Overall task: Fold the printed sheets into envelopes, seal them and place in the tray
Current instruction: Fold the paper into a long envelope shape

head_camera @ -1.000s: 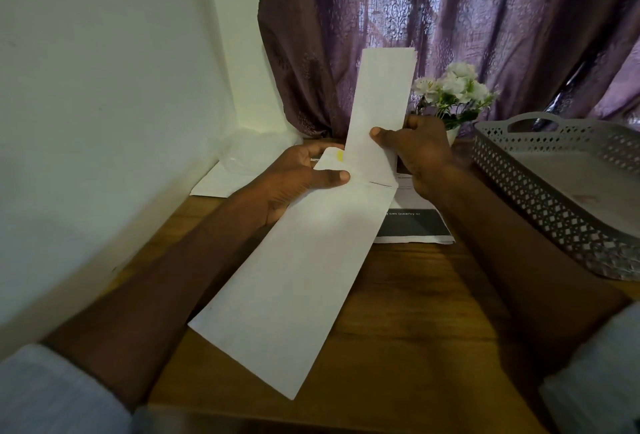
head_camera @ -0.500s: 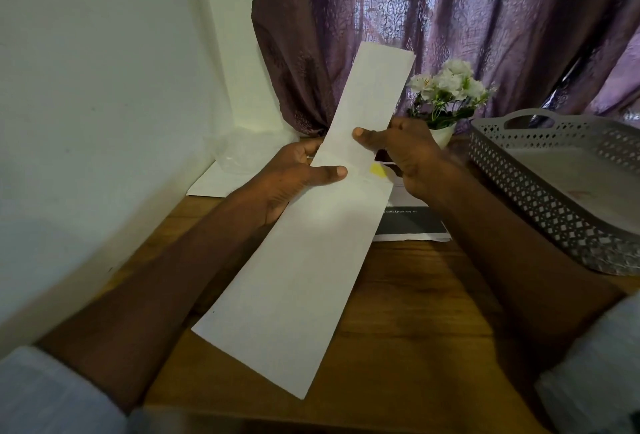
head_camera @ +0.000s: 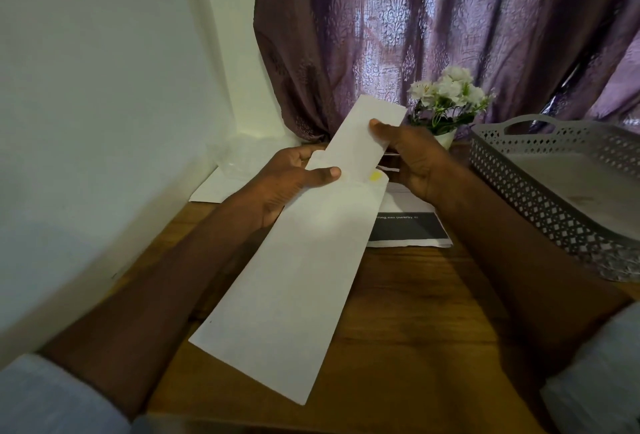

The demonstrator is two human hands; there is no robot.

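Left hand [head_camera: 294, 177]: gripping the envelope [head_camera: 294, 281] near its mouth, thumb flat across the front, fingers curled behind.
Right hand [head_camera: 412, 159]: pinching the folded sheet [head_camera: 363, 137], thumb on its face, other fingers behind, can't see them.
Folded sheet: upper part sticks out of the envelope's open end, tilted up toward the curtain [head_camera: 433, 24]; lower part is inside the pocket.
Envelope: long, white, held above the table [head_camera: 415, 329], slanting from near left to far right; yellow spot [head_camera: 375, 176] on the flap by the opening.
Tray [head_camera: 540, 205]: grey, perforated, handle cut-out at far end, right side of table, well apart from both hands.
More paper [head_camera: 408, 229]: printed sheets w/ a dark band lie flat under and beyond the envelope.
Background: white flowers [head_camera: 450, 90] in a small pot in front of the curtain, clear plastic wrap [head_camera: 235, 159] in the left corner by the wall.
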